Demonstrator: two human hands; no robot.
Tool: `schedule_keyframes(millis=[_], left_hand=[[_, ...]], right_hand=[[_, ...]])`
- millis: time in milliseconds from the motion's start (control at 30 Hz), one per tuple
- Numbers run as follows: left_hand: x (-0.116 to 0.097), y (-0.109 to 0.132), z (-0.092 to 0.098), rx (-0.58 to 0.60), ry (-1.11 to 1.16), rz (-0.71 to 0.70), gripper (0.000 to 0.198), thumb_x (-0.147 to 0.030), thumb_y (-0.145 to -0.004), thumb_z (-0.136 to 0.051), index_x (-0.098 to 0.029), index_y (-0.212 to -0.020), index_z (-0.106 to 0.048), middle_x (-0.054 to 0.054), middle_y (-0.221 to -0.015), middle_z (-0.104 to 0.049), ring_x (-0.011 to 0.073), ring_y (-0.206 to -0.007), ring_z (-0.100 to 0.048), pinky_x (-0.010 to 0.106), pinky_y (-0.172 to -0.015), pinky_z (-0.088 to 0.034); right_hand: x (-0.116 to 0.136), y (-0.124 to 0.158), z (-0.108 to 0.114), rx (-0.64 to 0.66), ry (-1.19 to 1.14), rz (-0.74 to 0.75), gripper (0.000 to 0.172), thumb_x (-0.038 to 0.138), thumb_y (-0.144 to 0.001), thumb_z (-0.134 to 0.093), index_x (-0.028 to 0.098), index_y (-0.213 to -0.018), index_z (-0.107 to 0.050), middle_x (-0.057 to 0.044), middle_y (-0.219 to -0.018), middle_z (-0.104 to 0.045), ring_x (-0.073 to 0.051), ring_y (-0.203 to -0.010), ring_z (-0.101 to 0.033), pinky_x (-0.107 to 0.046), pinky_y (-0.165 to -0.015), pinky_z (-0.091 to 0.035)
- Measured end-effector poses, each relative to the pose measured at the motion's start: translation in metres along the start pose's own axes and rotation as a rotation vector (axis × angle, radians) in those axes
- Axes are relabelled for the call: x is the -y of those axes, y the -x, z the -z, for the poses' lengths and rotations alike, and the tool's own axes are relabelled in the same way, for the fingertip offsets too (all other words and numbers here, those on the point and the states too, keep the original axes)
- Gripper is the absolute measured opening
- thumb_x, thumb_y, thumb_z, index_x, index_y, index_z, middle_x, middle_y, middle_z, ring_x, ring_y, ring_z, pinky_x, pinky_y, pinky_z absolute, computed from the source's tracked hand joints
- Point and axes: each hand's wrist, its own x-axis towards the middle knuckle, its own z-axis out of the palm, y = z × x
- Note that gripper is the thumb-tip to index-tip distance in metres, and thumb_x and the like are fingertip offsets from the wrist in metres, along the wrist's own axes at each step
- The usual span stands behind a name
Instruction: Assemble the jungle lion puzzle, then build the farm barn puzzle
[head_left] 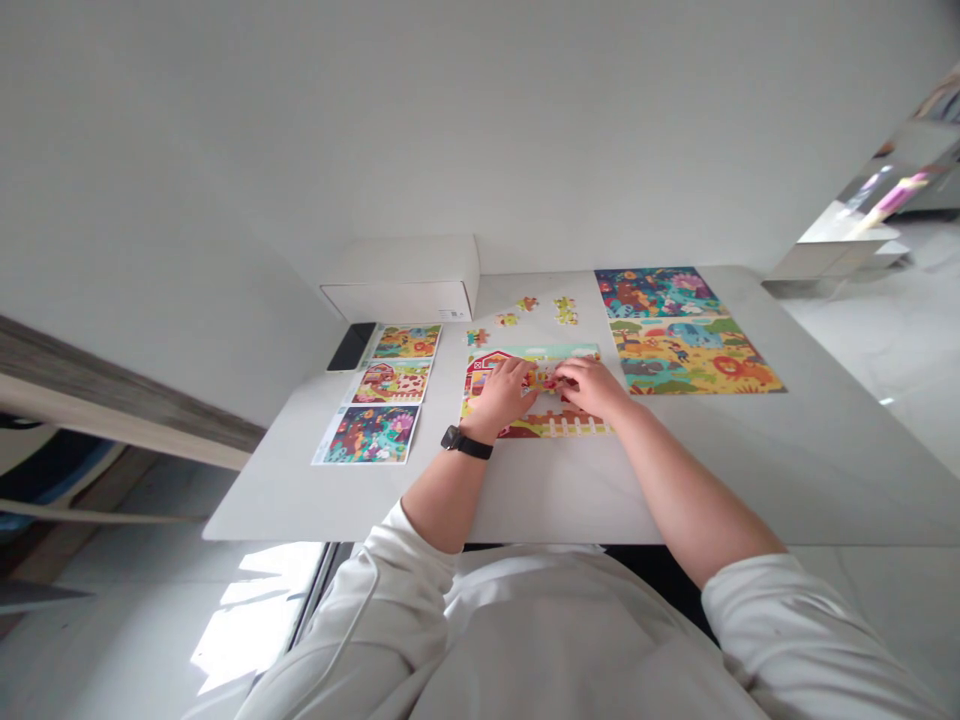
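Observation:
A farm-scene puzzle [525, 428] with a red barn and a white fence lies on the table in front of me. My left hand [511, 392] rests over its left half, fingers bent and pointing toward the middle. Over the right half is my right hand [586, 385], with its fingers pinched together at a small reddish puzzle piece [551, 382] near the puzzle's centre. The fingertips of both hands are close together, and they partly hide the middle of the picture. Loose puzzle pieces [565, 310] lie beyond the puzzle's top edge.
Two finished-looking puzzles, one dark [660, 292] and one yellow [694, 357], lie at the right. Three picture cards [373, 434] and a black phone [352, 346] are at the left. A white box [397, 300] stands at the back, against the wall.

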Motion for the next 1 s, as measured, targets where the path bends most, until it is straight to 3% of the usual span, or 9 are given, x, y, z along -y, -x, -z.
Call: schedule_keyframes(millis=[167, 433, 733, 1000], left_hand=[[-0.002, 0.000, -0.001, 0.049, -0.039, 0.018, 0.037, -0.023, -0.092, -0.072, -0.022, -0.129, -0.073, 0.014, -0.136, -0.070, 0.0339, -0.129, -0.065, 0.051, -0.115, -0.053], [-0.006, 0.000, 0.000, 0.102, -0.099, 0.041, 0.035, -0.026, -0.097, -0.070, -0.023, -0.132, -0.074, 0.014, -0.139, -0.070, 0.0324, -0.130, -0.064, 0.050, -0.117, -0.052], [0.000, -0.001, -0.004, 0.105, -0.072, 0.021, 0.031, -0.030, -0.099, -0.068, -0.025, -0.128, -0.078, 0.012, -0.136, -0.071, 0.0314, -0.131, -0.062, 0.049, -0.119, -0.051], [0.000, -0.002, -0.008, 0.073, -0.073, 0.023, 0.025, -0.030, -0.104, -0.062, -0.025, -0.119, -0.081, 0.011, -0.127, -0.075, 0.0296, -0.126, -0.064, 0.047, -0.116, -0.052]], right_hand=[[0.000, 0.000, -0.008, 0.035, 0.075, -0.017, 0.017, 0.022, -0.098, -0.071, 0.025, -0.111, -0.083, -0.009, -0.120, -0.081, -0.029, -0.114, -0.071, -0.043, -0.109, -0.050], [-0.001, -0.001, -0.012, 0.025, 0.144, -0.034, 0.020, 0.022, -0.098, -0.072, 0.025, -0.114, -0.084, -0.008, -0.120, -0.081, -0.029, -0.116, -0.071, -0.043, -0.110, -0.050], [-0.003, 0.001, -0.014, 0.044, 0.156, -0.041, 0.024, 0.025, -0.102, -0.068, 0.026, -0.119, -0.085, -0.009, -0.126, -0.078, -0.029, -0.119, -0.068, -0.042, -0.113, -0.048], [-0.001, 0.000, -0.013, -0.020, 0.175, -0.145, 0.022, 0.027, -0.099, -0.072, 0.023, -0.116, -0.086, -0.011, -0.122, -0.078, -0.030, -0.112, -0.068, -0.043, -0.106, -0.051]])
